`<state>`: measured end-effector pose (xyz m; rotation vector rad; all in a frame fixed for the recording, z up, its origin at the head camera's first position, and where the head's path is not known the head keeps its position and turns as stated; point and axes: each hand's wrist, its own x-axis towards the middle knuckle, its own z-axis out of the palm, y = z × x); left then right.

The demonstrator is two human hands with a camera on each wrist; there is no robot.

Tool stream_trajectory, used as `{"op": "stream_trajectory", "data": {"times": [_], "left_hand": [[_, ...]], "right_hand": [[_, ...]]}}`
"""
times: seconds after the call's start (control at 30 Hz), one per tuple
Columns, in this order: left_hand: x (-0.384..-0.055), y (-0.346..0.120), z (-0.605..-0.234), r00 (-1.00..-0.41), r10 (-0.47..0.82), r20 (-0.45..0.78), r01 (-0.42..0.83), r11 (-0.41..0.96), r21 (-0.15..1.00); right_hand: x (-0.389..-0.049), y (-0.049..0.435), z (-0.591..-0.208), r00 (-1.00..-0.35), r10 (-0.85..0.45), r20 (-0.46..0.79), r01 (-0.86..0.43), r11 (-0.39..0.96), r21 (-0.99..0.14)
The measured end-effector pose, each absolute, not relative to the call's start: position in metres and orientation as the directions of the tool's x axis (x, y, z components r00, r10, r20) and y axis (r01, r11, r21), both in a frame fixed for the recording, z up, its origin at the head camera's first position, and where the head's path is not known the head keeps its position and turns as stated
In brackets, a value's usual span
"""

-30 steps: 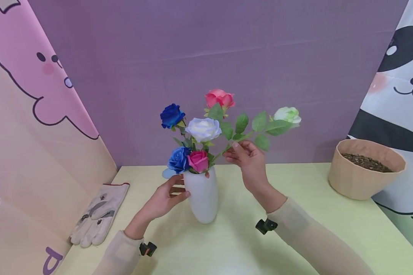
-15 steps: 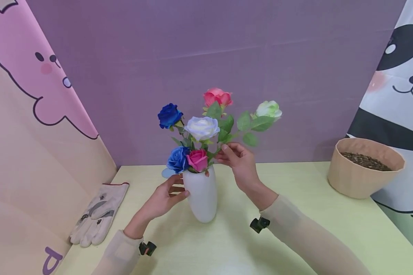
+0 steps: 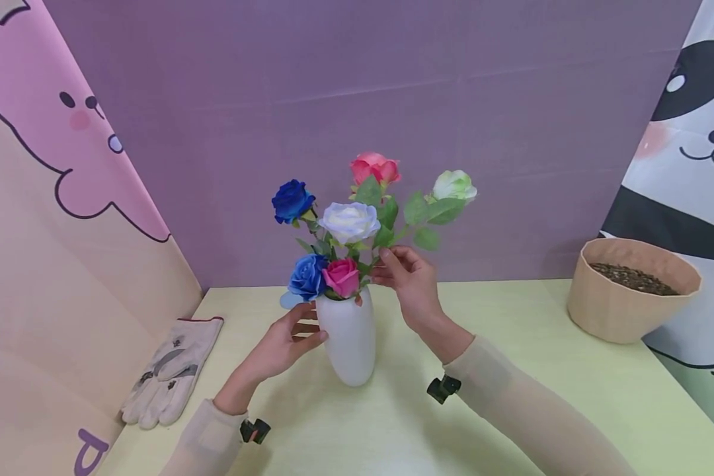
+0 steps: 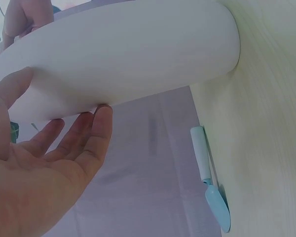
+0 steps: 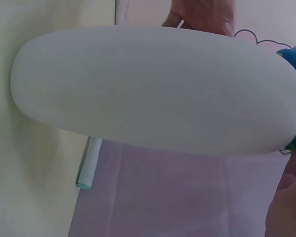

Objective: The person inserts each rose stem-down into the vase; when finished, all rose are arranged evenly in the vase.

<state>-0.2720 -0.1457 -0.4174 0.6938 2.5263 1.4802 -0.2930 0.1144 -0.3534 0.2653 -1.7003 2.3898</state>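
Note:
A white vase (image 3: 350,344) stands upright on the table, holding several artificial roses. My left hand (image 3: 281,345) holds its left side, thumb at the front and fingertips against the wall, as the left wrist view also shows. Right of the vase mouth, my right hand (image 3: 413,285) pinches the stem of a white-green rose (image 3: 454,186), which leans out to the right. The stem's lower end is hidden. Around it are a coral-pink rose (image 3: 375,168), a pale lavender rose (image 3: 350,222), a dark blue rose (image 3: 293,201), a brighter blue rose (image 3: 307,276) and a magenta rose (image 3: 342,277).
A light blue hand trowel (image 4: 201,153) lies behind the vase near the table's back edge. White gardening gloves (image 3: 171,377) lie at the left edge. A tan pot (image 3: 607,301) with dark soil-like filling stands at the right, and a purple backdrop (image 3: 452,86) rises behind.
My right hand has moved left toward the vase mouth, bringing the white-green rose left with it. The left hand and vase have stayed in place.

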Motion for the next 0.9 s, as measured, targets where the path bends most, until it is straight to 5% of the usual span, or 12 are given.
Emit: {"op": "stream_trajectory", "data": {"times": [0.9], "left_hand": [[-0.273, -0.145, -0.418, -0.886, 0.447, 0.124, 0.329, 0.417, 0.848]], "right_hand": [[-0.291, 0.103, -0.369, -0.959, 0.022, 0.281, -0.281, -0.146, -0.948]]}}
